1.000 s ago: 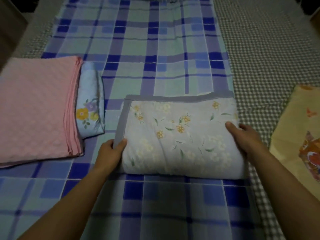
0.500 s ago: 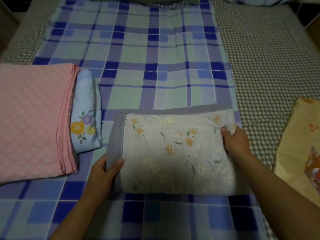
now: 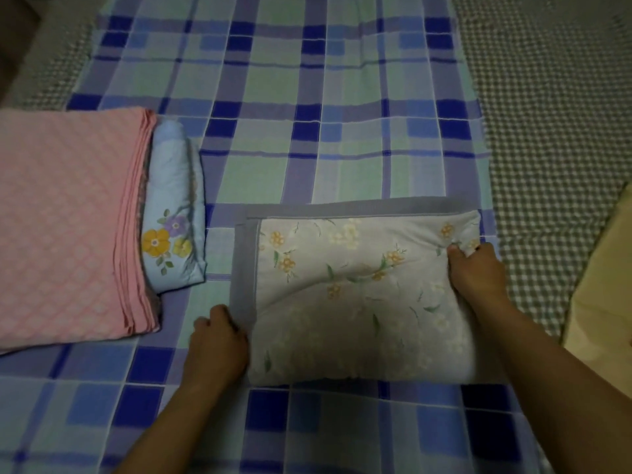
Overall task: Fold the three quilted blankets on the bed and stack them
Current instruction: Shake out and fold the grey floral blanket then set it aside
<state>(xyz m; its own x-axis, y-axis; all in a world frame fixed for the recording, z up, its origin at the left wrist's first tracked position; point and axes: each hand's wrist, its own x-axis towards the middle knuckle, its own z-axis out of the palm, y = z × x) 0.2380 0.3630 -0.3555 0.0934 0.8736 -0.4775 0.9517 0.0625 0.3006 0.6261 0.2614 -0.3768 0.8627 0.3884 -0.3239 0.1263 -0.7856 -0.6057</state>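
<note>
Gripping the soft, rectangular folded floral quilt [image 3: 359,295]: left hand [image 3: 215,343] at its grey-bordered edge, right hand [image 3: 477,278] pinching a corner.

The bed [image 3: 547,107] wears a grey-and-white checked cover, and down its middle runs a blue, green and purple plaid sheet [image 3: 307,124]. On that sheet, front and centre, sits the folded grey floral blanket [image 3: 359,302]. Off to the left lies the folded pink quilted blanket [image 3: 65,227], resting over a folded light-blue floral blanket [image 3: 174,213] that pokes out along its right edge. At the far right edge, a yellow cloth [image 3: 602,302] lies on the checked cover.
</note>
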